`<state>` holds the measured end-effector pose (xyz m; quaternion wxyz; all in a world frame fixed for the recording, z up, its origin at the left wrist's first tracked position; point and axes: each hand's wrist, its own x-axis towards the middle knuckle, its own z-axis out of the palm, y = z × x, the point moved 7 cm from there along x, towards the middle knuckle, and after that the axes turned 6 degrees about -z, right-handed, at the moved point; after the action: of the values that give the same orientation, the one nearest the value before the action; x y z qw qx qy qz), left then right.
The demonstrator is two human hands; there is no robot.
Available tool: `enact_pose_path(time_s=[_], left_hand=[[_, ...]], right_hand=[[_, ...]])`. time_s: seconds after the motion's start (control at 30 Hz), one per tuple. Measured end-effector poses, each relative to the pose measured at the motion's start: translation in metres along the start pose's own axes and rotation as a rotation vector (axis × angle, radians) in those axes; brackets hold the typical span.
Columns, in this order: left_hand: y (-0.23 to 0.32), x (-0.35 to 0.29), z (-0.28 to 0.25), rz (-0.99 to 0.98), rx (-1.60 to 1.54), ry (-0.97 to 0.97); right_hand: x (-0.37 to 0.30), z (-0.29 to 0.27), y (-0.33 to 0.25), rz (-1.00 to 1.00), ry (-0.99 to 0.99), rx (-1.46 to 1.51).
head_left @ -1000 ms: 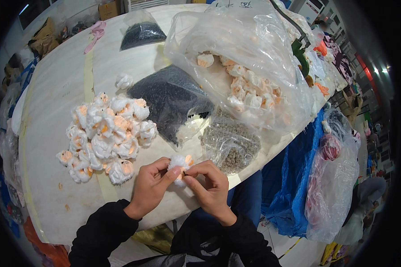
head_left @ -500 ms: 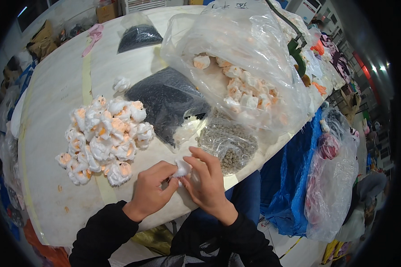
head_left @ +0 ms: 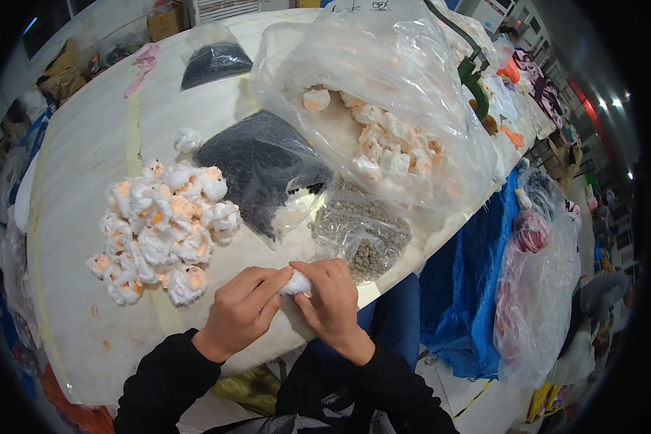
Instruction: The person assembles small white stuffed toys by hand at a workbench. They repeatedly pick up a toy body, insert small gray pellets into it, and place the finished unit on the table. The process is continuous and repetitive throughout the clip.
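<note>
A small white fluffy plush piece (head_left: 296, 283) is pinched between my two hands over the table's near edge. My left hand (head_left: 242, 307) grips its left side with thumb and fingers closed. On its other side, the closed fingers of my right hand (head_left: 330, 300) hold it too. Left of my hands lies a heap of white and peach plush pieces (head_left: 168, 228). Just beyond my hands are a clear bag of grey-brown pellets (head_left: 369, 253) and a clear bag of black beads (head_left: 257, 163), with one white plush piece (head_left: 188, 139) beside it.
A large clear bag (head_left: 289, 54) with more peach and white pieces covers the table's far right. A smaller bag of black granules (head_left: 215, 65) and a pink cloth strip (head_left: 143, 69) lie at the back. Blue sheeting (head_left: 459, 289) hangs off the right edge.
The fingers of my right hand have folded down from a raised position and now close on the plush piece. My hands have come closer together around it. The view has shifted slightly.
</note>
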<state>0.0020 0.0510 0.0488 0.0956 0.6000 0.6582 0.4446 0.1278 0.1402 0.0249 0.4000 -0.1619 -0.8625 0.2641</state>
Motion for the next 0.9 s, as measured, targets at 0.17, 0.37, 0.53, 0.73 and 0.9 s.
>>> enact_pose_path(time_s=[0.17, 0.37, 0.53, 0.73, 0.9], left_hand=[[0.001, -0.003, 0.002, -0.001, 0.014, 0.021], [0.0, -0.005, 0.004, -0.04, -0.017, 0.027], [-0.007, -0.004, -0.001, -0.149, -0.134, 0.046], [-0.013, 0.004, -0.011, -0.187, -0.152, 0.131], [-0.03, -0.002, -0.004, -0.255, -0.203, 0.192]], right_hand=[[-0.001, 0.0, 0.0, 0.015, 0.013, 0.008], [-0.006, 0.0, 0.002, 0.047, 0.043, 0.009], [-0.003, 0.0, -0.001, -0.007, 0.048, 0.036], [0.016, -0.015, -0.013, -0.077, -0.04, 0.1], [0.06, -0.009, 0.037, 0.003, 0.002, -0.167]])
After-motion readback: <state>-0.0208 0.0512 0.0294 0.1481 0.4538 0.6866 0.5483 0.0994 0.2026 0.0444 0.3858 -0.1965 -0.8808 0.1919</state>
